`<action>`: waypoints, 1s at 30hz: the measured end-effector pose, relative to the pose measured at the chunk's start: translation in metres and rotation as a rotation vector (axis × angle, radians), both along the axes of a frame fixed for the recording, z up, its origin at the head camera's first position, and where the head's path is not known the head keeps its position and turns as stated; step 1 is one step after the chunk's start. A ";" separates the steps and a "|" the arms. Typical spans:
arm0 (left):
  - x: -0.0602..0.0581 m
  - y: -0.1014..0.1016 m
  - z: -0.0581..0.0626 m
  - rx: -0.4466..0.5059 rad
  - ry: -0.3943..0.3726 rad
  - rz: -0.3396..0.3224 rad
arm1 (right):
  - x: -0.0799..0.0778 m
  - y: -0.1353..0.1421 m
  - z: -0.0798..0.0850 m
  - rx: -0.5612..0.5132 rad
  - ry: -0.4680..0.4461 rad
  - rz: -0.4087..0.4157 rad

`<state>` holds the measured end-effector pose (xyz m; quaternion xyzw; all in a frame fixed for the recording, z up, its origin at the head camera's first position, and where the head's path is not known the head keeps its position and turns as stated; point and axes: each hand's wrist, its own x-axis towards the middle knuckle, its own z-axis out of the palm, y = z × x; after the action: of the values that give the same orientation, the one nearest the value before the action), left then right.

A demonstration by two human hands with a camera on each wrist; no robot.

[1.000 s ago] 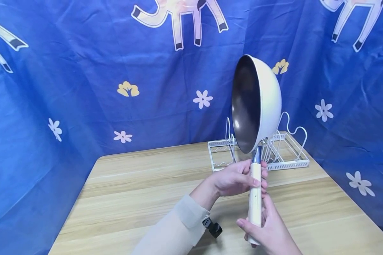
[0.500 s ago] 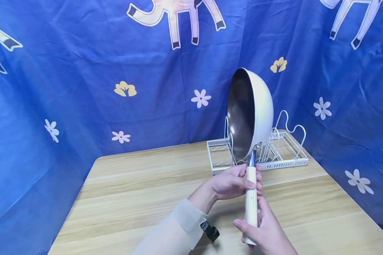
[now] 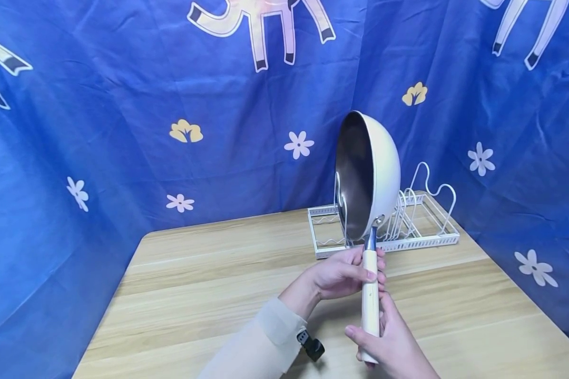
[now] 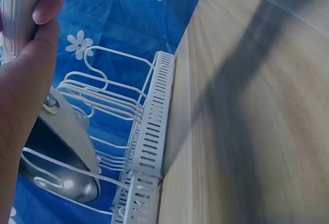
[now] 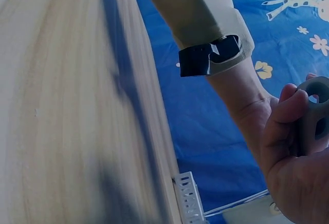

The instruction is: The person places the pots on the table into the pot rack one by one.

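Your left hand (image 3: 339, 275) grips the cream rod-shaped handle (image 3: 370, 308) near the bowl, and your right hand (image 3: 392, 345) grips its lower end, holding the deep, round, white wok with a dark interior (image 3: 380, 171) on edge. It sits between wire dividers (image 4: 77, 168) of the white metal rack (image 3: 422, 242), towards the far right corner of the pale wood-grain worktop (image 3: 208, 289); whether it touches the rack's base, I cannot tell.
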<state>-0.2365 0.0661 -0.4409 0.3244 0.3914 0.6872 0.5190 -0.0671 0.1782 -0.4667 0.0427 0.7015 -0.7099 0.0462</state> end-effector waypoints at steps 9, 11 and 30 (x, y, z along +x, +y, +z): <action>-0.004 -0.001 -0.009 -0.033 -0.004 0.013 | -0.002 -0.003 -0.005 -0.010 -0.002 0.000; -0.004 -0.002 -0.010 -0.043 -0.009 0.016 | -0.003 -0.003 -0.005 0.002 -0.011 -0.010; -0.004 -0.003 -0.021 -0.077 -0.056 0.019 | -0.006 -0.006 -0.016 0.058 -0.059 -0.024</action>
<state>-0.2409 0.0633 -0.4617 0.2808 0.4060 0.6854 0.5353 -0.0734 0.1720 -0.4823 0.0732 0.7197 -0.6880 0.0572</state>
